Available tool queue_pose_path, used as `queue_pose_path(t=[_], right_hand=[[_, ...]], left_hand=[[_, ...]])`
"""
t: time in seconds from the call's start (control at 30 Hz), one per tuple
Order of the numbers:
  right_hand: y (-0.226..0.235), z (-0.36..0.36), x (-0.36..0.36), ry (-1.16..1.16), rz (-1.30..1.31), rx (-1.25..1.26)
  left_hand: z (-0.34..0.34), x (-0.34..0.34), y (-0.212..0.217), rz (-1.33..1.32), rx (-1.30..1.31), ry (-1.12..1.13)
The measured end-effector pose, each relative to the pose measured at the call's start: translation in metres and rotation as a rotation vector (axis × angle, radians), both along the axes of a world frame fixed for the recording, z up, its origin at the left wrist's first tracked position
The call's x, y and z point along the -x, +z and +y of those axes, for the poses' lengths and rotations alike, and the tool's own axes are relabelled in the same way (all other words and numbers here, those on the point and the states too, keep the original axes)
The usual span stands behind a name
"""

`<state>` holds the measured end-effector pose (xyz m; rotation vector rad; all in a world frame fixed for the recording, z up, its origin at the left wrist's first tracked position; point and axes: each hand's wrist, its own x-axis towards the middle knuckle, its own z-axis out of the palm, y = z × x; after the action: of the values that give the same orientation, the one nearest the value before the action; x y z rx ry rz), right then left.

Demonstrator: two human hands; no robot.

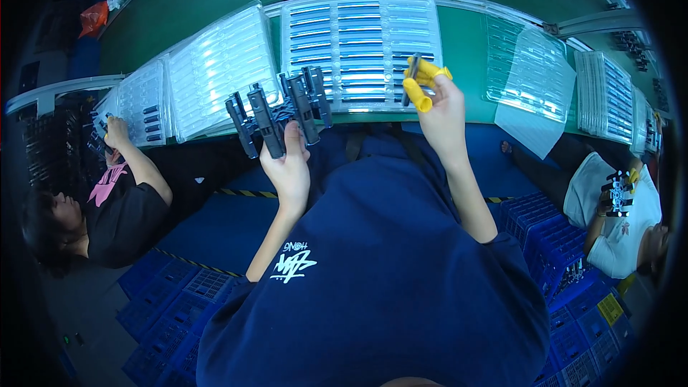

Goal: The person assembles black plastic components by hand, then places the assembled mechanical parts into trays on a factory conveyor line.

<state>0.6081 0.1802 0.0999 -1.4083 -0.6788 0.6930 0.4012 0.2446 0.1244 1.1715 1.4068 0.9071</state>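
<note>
My left hand (288,172) is closed around a rack (284,112) that carries several dark grey, bar-shaped parts (266,120) standing up around it. Yellow finger covers sit on the fingertips of my right hand (444,111). Those fingers pinch a short dark bar (414,66) over the right side of a clear plastic tray (416,21). Rows of dark, shiny bars (358,53) fill the tray's left and middle columns. In its right column, bars show only at the near end, partly behind my hand.
Stacked clear trays (222,64) lie left of mine, and another clear tray (527,61) lies right on the green table (462,36). Co-workers sit on both sides; the right one's hand holds a similar rack (618,195). Blue crates (534,233) stand behind on both sides.
</note>
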Motion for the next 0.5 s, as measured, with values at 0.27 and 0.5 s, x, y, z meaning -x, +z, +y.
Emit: queue_pose_path(t=[0.27, 0.5], right_hand=[[-0.056, 0.035, -0.064, 0.090, -1.007, 0.422], [-0.071, 0.054, -0.079, 0.191, -1.189, 0.479]], left_hand=[[-0.004, -0.005, 0.012, -0.014, 0.122, -0.128], [-0.006, 0.002, 0.004, -0.151, 0.201, -0.217]])
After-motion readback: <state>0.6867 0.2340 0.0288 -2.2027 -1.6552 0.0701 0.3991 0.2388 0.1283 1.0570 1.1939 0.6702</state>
